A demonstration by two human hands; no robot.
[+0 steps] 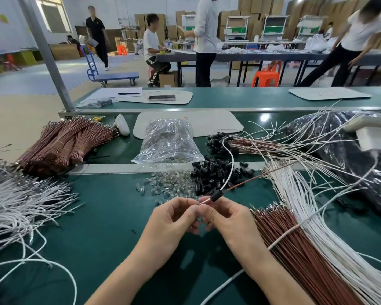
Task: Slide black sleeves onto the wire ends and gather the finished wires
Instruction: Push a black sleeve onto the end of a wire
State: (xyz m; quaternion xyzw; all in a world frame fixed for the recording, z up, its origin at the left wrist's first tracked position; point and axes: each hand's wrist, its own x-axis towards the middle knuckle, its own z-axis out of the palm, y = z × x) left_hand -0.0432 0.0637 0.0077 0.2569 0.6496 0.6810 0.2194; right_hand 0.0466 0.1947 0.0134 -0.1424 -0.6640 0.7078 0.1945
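Sleeve (216, 196): probably light, stiff, slippery.
Wires (240, 185): thin, limp; hold close behind the sleeve.
Left hand (176, 215) grip: pinches the tip of the wires.
Right hand (228, 215) grip: pinches the wires.

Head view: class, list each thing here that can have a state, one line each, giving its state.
Black sleeve, threaded on the held wires, short of their tips.
Held wires, one white, one brown, pinched at the near end.
Left hand, fingers pinching the wire tips.
Right hand, fingers pinching the wires by the sleeve.
Loose sleeves, heaped.
Brown bundles, tied with bands.
Finished wires, sleeved, lying together.
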